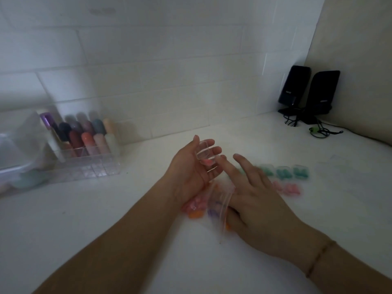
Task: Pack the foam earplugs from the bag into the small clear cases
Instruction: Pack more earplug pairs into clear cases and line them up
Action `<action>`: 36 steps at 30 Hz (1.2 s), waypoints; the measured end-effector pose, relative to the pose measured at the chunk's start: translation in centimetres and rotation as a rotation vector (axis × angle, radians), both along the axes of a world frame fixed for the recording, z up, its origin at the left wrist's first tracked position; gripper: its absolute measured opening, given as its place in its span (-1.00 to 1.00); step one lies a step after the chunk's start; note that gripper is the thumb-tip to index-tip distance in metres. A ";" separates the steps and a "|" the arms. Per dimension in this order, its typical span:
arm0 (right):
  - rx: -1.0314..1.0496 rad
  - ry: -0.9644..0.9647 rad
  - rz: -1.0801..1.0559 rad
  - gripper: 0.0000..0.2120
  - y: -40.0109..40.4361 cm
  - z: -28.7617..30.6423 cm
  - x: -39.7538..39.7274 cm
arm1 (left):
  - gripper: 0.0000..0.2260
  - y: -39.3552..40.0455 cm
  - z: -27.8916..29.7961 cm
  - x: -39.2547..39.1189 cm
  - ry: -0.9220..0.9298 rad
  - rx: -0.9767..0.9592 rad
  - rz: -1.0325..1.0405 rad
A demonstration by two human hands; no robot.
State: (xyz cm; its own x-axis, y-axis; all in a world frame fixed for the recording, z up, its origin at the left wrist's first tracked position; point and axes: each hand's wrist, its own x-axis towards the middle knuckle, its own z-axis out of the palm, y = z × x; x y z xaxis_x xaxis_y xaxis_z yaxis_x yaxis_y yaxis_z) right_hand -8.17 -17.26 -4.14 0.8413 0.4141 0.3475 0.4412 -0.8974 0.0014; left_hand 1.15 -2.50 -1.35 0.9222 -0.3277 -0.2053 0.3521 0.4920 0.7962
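Note:
My left hand (186, 172) is palm up over the white table. A small clear case (204, 152) lies open across its straight fingers, the thumb upright beside the case's edge. A pink earplug (206, 161) sits in the case. My right hand (254, 192) is blurred, fingers spread and straight, its index tip at the case beside the pink earplug. Under both wrists lies the clear bag (214, 206) with pink, orange and purple earplugs. Right of my hands stand a row of cases with green earplugs (284, 172) and cases with pink earplugs (290, 188).
A clear organizer (84, 149) of coloured tubes stands back left, beside a plastic container (12, 166). Two black speakers (307, 92) with cables (318, 130) fill the back right corner. Faint clear plastic items (339, 172) lie at the far right. A tiled wall runs behind.

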 end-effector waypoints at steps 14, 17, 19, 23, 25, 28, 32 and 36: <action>0.096 -0.093 -0.031 -0.61 0.6 -0.9 0.9 | -0.68 -0.2 0.2 -0.2 0.037 -0.063 -0.027; 0.095 -0.137 -0.063 -0.70 0.8 -0.9 1.1 | -0.67 -0.2 0.1 -0.1 0.028 -0.075 -0.035; 0.091 -0.189 -0.092 -0.80 0.9 -0.7 1.1 | -0.67 -0.2 0.0 -0.1 0.020 -0.087 -0.027; 0.107 -0.225 -0.144 -0.82 1.0 -0.5 1.1 | -0.67 -0.4 -0.1 -0.2 0.005 -0.171 -0.013; 0.099 -0.257 -0.151 -0.87 1.1 -0.6 1.1 | -0.69 -0.4 -0.2 -0.2 -0.007 -0.228 -0.006; 0.129 -0.293 -0.126 -0.93 1.0 -0.8 1.2 | -0.71 -0.4 -0.2 -0.2 -0.038 -0.304 0.004; 0.181 -0.232 -0.107 -0.91 -0.1 -0.1 1.1 | -0.72 -0.4 -0.2 -0.3 -0.073 -0.303 -0.007; 0.116 -0.112 -0.118 -0.86 -0.3 -0.4 1.5 | -0.72 -0.1 -0.1 -0.2 -0.062 -0.321 0.000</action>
